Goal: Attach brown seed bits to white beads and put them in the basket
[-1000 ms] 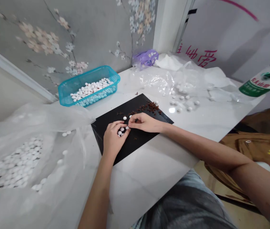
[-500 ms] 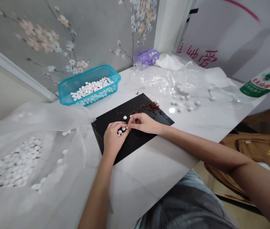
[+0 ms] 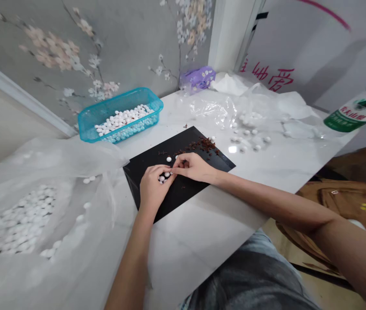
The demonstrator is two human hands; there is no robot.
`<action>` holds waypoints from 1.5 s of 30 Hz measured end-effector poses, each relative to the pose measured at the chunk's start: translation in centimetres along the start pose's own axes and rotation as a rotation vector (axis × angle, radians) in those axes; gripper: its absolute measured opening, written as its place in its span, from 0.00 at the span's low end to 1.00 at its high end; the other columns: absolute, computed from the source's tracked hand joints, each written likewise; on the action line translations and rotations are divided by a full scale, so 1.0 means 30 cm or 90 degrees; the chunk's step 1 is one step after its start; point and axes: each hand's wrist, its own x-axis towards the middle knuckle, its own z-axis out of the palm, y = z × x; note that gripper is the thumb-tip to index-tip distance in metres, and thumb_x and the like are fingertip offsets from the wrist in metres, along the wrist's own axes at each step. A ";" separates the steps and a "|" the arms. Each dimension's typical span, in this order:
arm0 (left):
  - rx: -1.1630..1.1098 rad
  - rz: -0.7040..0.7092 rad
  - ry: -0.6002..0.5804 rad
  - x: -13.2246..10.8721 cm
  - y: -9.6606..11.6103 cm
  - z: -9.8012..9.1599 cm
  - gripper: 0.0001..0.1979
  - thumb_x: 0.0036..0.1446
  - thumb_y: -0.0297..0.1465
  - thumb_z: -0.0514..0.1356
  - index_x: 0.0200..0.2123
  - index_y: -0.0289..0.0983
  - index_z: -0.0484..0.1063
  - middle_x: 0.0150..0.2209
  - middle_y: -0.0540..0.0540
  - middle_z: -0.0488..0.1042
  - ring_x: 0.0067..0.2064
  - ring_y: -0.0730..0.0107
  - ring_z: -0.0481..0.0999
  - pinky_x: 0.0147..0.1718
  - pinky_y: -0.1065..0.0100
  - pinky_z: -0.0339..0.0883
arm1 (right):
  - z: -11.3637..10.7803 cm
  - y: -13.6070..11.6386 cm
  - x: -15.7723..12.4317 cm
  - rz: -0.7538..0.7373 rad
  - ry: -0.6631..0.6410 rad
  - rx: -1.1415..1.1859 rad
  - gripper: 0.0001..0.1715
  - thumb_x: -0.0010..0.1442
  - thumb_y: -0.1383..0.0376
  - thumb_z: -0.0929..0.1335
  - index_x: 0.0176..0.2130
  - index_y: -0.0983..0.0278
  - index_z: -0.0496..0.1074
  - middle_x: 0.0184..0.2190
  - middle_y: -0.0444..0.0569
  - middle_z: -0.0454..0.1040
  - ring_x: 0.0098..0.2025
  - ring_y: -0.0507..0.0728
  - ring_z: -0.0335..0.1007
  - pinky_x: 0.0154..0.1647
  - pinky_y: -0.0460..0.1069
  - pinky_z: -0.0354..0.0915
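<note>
Over a black mat (image 3: 183, 200), the fingertips of both hands meet. My left hand (image 3: 153, 187) is curled, its thumb and fingers closed on a small white ball (image 3: 171, 172) that shows only in part. My right hand (image 3: 197, 167) pinches at the same spot; what lies between its fingertips is too small to make out. Several white balls (image 3: 161, 178) rest on the mat in the curve of my left hand. Another white ball (image 3: 169, 159) lies just beyond the fingers. A pile of small reddish-brown pieces (image 3: 207, 145) is spread at the mat's far right.
A blue plastic basket (image 3: 87, 117) with white balls stands by the wall. At left lies a translucent bag (image 3: 82, 161) with many white balls. Clear plastic bags (image 3: 211, 110), loose balls (image 3: 245, 132) and a bottle (image 3: 347, 118) are at right. A purple packet (image 3: 198, 79) sits behind.
Both hands keep nearly the same pose at the same spot on the mat. The whole view has shifted very slightly; nothing else visibly differs.
</note>
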 end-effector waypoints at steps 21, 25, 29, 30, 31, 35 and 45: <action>0.017 0.001 -0.003 0.001 -0.001 0.002 0.02 0.50 0.32 0.64 0.29 0.40 0.74 0.37 0.50 0.77 0.42 0.66 0.72 0.42 0.66 0.66 | -0.003 -0.037 0.008 0.075 -0.004 -0.052 0.13 0.47 0.61 0.71 0.21 0.67 0.67 0.16 0.38 0.59 0.19 0.45 0.49 0.20 0.44 0.48; 0.013 0.001 -0.007 0.003 -0.002 0.001 0.02 0.50 0.31 0.63 0.29 0.40 0.74 0.37 0.50 0.77 0.43 0.66 0.72 0.43 0.66 0.66 | 0.001 -0.052 0.011 0.077 0.001 -0.087 0.10 0.47 0.66 0.70 0.21 0.66 0.66 0.17 0.38 0.59 0.20 0.45 0.51 0.22 0.44 0.49; 0.010 0.001 -0.005 0.001 -0.005 0.003 0.02 0.51 0.31 0.63 0.29 0.40 0.74 0.38 0.50 0.77 0.43 0.66 0.72 0.43 0.66 0.65 | 0.010 -0.056 0.004 0.058 0.014 -0.113 0.09 0.49 0.67 0.68 0.21 0.66 0.65 0.16 0.38 0.58 0.20 0.46 0.50 0.22 0.44 0.49; 0.011 0.001 -0.005 0.001 -0.004 0.003 0.02 0.51 0.31 0.63 0.29 0.40 0.74 0.38 0.51 0.77 0.43 0.66 0.72 0.43 0.66 0.65 | 0.011 -0.056 0.002 0.055 0.016 -0.113 0.09 0.49 0.67 0.68 0.21 0.66 0.65 0.16 0.37 0.57 0.20 0.46 0.50 0.22 0.44 0.49; 0.011 -0.001 -0.006 0.001 -0.003 0.003 0.01 0.51 0.31 0.63 0.29 0.40 0.73 0.38 0.51 0.77 0.43 0.65 0.72 0.43 0.66 0.65 | 0.012 -0.056 0.000 0.052 0.020 -0.112 0.10 0.49 0.67 0.68 0.21 0.66 0.65 0.16 0.37 0.57 0.20 0.46 0.49 0.22 0.44 0.48; 0.014 -0.009 -0.009 0.002 0.009 -0.001 0.01 0.51 0.31 0.63 0.29 0.40 0.73 0.38 0.50 0.77 0.43 0.65 0.72 0.42 0.66 0.66 | 0.013 -0.050 -0.002 0.042 0.024 -0.103 0.11 0.49 0.66 0.69 0.20 0.65 0.64 0.15 0.36 0.55 0.19 0.45 0.47 0.21 0.44 0.47; 0.015 -0.001 -0.012 -0.001 0.000 -0.001 0.02 0.51 0.32 0.63 0.29 0.40 0.73 0.38 0.50 0.77 0.43 0.65 0.72 0.43 0.65 0.65 | 0.008 -0.046 -0.002 0.052 0.010 -0.095 0.11 0.50 0.65 0.68 0.21 0.65 0.63 0.15 0.36 0.53 0.19 0.45 0.47 0.21 0.44 0.46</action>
